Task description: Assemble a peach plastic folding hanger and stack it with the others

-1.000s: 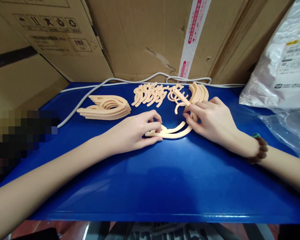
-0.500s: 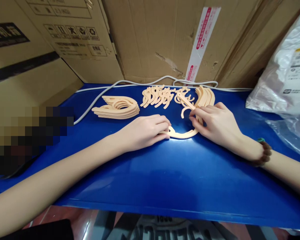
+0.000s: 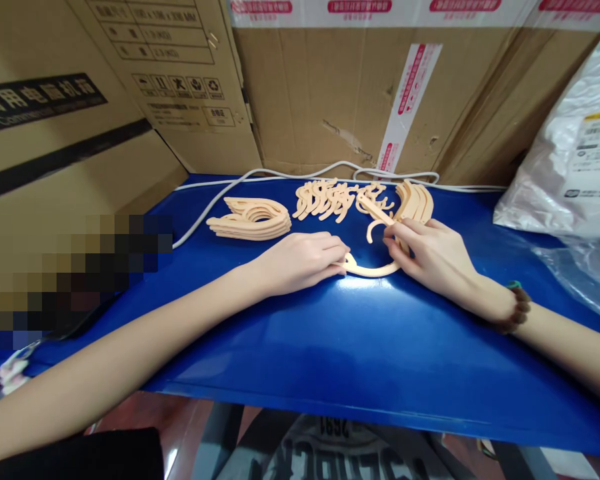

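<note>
Between my hands is a cream plastic folding hanger (image 3: pixel 374 272), its curved arm spanning the gap just over the table. My left hand (image 3: pixel 305 263) is closed on the arm's left end in a pinch. At the other end, my right hand (image 3: pixel 433 253) grips it with thumb and fingers, which partly hide the joint. A small hook (image 3: pixel 369 233) and a straight piece (image 3: pixel 375 208) stick out from the right fingers. Behind my left hand lies a stack of folded hanger pieces (image 3: pixel 253 227). Loose hooks (image 3: pixel 325 198) and a stack of curved arms (image 3: pixel 416 200) are farther back.
A blue table (image 3: pixel 300 353) lies under everything. Cardboard boxes (image 3: pixel 320 87) wall off the back and left. A white cable (image 3: pixel 210 200) runs along the rear, and a plastic-wrapped package (image 3: pixel 555 167) stands at the right.
The camera view has shifted, so the scene sits slightly to the right and more of the boxes shows. Both hands keep their hold on the hanger with little visible movement.
</note>
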Demonstrator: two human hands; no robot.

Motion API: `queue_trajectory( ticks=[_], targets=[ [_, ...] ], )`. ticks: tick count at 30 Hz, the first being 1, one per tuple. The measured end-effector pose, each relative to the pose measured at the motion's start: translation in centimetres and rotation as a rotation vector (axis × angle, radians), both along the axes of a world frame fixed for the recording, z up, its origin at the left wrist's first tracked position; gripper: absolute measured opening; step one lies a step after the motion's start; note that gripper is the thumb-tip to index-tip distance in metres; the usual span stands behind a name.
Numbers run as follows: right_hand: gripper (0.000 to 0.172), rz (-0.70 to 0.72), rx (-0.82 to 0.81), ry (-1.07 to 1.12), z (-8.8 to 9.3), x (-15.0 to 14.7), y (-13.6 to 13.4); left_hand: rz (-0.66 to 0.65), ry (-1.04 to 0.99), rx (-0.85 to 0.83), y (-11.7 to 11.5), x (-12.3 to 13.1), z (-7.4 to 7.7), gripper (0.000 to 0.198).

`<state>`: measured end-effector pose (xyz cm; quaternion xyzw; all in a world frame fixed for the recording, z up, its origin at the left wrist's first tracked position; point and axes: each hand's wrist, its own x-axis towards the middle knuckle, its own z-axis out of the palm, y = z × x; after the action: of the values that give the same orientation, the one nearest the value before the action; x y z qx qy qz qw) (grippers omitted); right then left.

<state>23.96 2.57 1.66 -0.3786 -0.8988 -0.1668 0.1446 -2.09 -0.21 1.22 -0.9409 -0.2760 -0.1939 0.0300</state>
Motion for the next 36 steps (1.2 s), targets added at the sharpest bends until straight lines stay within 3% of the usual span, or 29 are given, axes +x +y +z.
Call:
queue_trajectory(
  ticks=[18, 36],
  targets=[
    [0.022, -0.045, -0.005, -0.003, 0.31, -0.29, -0.53, -0.011, 0.06, 0.011, 0.12, -0.04, 0.22, 0.024],
    [0.029, 0.056, -0.031, 0.009, 0.09, -0.13, -0.51, -0.005, 0.115, 0.156, 0.58, -0.17, -0.34, 0.018]
  ],
)
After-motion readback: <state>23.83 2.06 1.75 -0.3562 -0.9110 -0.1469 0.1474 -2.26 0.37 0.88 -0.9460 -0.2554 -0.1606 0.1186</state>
